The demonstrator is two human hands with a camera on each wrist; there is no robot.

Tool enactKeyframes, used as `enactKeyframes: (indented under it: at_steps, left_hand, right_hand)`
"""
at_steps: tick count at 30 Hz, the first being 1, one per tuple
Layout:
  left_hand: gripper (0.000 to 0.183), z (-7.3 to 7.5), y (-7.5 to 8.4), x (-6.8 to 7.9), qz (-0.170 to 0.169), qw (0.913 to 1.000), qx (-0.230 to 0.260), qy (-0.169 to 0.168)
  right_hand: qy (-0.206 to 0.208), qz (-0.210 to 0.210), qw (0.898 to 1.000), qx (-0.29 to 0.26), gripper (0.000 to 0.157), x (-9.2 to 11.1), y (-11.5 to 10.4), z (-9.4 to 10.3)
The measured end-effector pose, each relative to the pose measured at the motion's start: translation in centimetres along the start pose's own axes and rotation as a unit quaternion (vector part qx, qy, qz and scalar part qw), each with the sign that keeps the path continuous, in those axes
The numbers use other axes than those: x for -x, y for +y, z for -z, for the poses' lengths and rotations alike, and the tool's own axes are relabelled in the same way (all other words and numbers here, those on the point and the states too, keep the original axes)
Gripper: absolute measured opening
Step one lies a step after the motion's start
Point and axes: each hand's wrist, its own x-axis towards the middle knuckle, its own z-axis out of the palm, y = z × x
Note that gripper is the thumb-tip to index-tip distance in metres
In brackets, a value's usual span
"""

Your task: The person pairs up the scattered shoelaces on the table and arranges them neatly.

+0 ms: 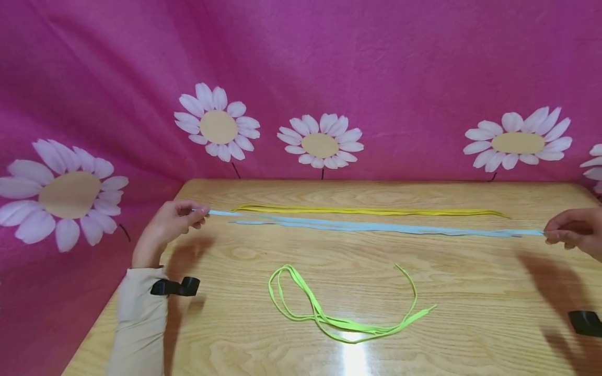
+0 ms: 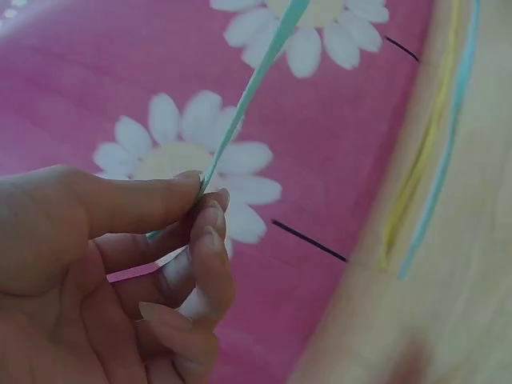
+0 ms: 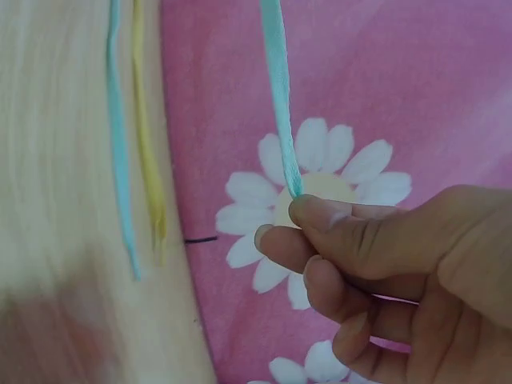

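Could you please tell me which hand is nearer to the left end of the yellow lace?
Left. The left hand is just to the left of that end of the yellow lace, while the right hand is far across, beyond its right end.

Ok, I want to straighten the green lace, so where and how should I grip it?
Likely best by the green lace's right-hand tip, pinched from above and the right. That end points outward, while the strands farther left loop and overlap. The right hand is on that side, though it pinches a blue lace.
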Motion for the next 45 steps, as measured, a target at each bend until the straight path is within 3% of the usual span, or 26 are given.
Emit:
enactKeyframes:
  at_steps: [3, 7, 9, 18, 26, 32, 39, 45]
  left_hand:
    - [0.035, -0.4, -0.9, -0.5, 0.006, 0.9998, 0.008, -0.015]
    - [0.034, -1.2, -1.3, -1.0, 0.021, 0.9997, -0.005, -0.015]
    - [0.035, -1.7, -1.3, -1.2, 0.031, 0.9993, -0.019, -0.007]
    - [0.030, -3.4, -2.2, -1.9, 0.035, 0.9987, -0.032, -0.016]
    - [0.026, -4.8, -3.3, -2.3, 0.052, 0.9985, 0.013, 0.005]
    - [0.027, -5.6, -3.8, -2.6, 0.045, 0.9988, 0.007, 0.020]
    - [0.027, -6.0, -3.9, -2.9, 0.028, 0.9972, -0.046, 0.052]
    - [0.026, -6.4, -4.0, -3.1, 0.020, 0.9966, -0.060, 0.053]
  right_hand:
    - [-0.020, -0.008, 0.999, 0.037, 0.024, 0.0, 0.2, -0.2]
    - [-0.024, -0.041, 0.991, 0.128, 0.024, 0.5, 3.1, -0.6]
    - [-0.035, -0.057, 0.986, 0.154, 0.022, 0.6, 3.6, -0.8]
    - [-0.065, -0.107, 0.973, 0.193, 0.006, -0.1, -0.8, -1.9]
    - [-0.073, -0.179, 0.953, 0.233, 0.008, -0.3, 0.0, -2.0]
    - [-0.073, -0.169, 0.953, 0.239, 0.005, 0.2, 0.3, -2.5]
    - [-0.078, -0.152, 0.954, 0.248, 0.015, 0.2, 0.7, -2.6]
    - [-0.073, -0.158, 0.954, 0.245, 0.013, 0.3, 0.9, -3.0]
